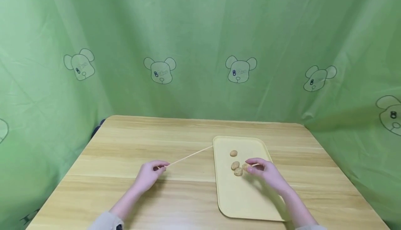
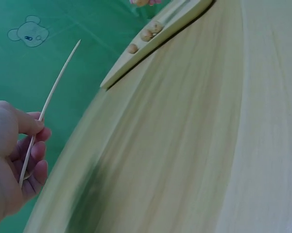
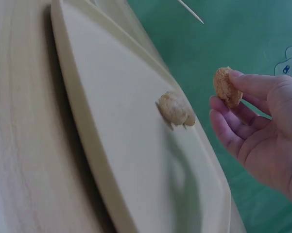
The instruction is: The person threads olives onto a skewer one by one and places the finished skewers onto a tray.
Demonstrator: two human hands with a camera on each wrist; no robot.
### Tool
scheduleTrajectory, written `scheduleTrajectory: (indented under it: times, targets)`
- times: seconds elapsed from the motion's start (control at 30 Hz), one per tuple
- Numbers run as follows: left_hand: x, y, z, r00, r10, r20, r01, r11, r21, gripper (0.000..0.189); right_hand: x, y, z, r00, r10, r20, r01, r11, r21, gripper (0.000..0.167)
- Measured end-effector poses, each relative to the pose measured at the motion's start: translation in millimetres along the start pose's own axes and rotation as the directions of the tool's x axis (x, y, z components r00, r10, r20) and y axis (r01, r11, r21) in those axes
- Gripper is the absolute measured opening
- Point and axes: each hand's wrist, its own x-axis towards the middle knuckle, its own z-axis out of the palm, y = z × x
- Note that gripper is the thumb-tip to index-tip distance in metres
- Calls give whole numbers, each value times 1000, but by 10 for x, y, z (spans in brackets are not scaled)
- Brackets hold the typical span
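With left hand (image 1: 148,175), pinches a thin stick (image 1: 189,156) left of the tray (image 1: 241,200), likely to leave its tip (image 2: 78,43) free; with right hand (image 1: 267,173), pinches a brown lump (image 3: 226,89) over the tray, near three others (image 1: 235,165).

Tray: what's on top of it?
Three brown lumps lie on the tray; the right grip holds a fourth lump off it. In the head view that grip hides part of the tray's right side.

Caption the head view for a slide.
Left hand pinching a thin stick, right hand holding a tan lump over a yellow tray bearing three more lumps.
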Motion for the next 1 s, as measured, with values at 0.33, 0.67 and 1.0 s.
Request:
scheduleTrajectory:
  times: [0.33,0.67,1.0]
  targets:
    - [-51,38,-94,999,38,21,-38,999,5,8,6,-274,62,987,-156,-25,157,985,65,33]
    - [-92,138,-104,996,73,44,-70,996,-63,11,64,-315,174,992,-130,-2,130,988,89,35]
    - [-90,172,-114,990,58,130,-39,990,-138,15,97,-339,224,994,-99,52,87,977,197,41]
